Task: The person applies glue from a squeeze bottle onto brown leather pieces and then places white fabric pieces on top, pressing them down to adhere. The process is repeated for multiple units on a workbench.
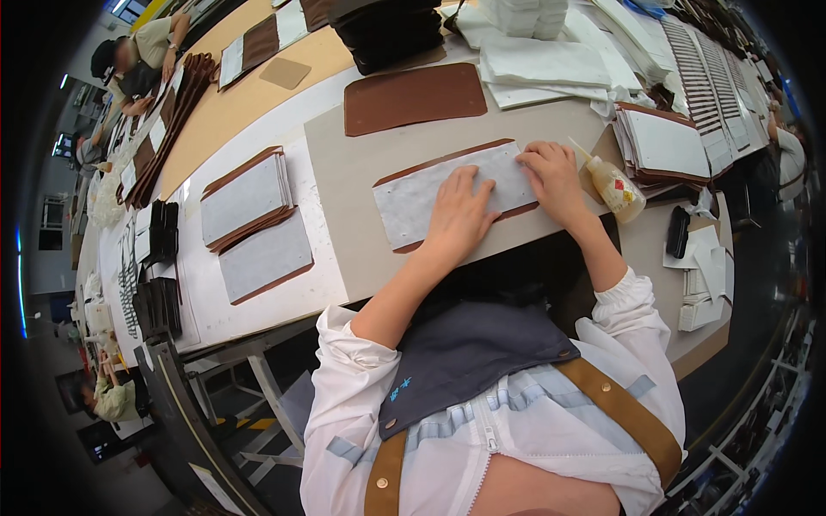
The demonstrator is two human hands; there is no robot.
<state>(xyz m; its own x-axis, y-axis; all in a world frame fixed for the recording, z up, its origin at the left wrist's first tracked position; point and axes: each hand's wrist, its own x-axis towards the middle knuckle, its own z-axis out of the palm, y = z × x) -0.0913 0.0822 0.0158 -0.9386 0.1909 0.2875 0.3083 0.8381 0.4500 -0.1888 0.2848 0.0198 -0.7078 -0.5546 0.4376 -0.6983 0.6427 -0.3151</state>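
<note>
Before me lies a brown leather panel [508, 215] with a white lining sheet [409, 206] on top; brown strips show along its long edges. My left hand [463, 211] rests on the sheet with its fingers spread. At the panel's right end my right hand [557, 179] has bent fingers, thumb and forefinger close together at the sheet's edge. Just right of that hand, a glue bottle [618, 191] with a thin nozzle lies tilted. Beyond the panel sits a plain brown leather piece [416, 99]. Stacked lined panels [245, 202] lie to the left, one lower lined panel [267, 258] partly beneath them.
A grey board [344, 206] covers the work area. Behind it stand a black stack [385, 34] and white sheets [542, 69]. More lined panels [658, 142] are piled at right, above a side surface with a black case [678, 232]. Another person [142, 60] works at far left.
</note>
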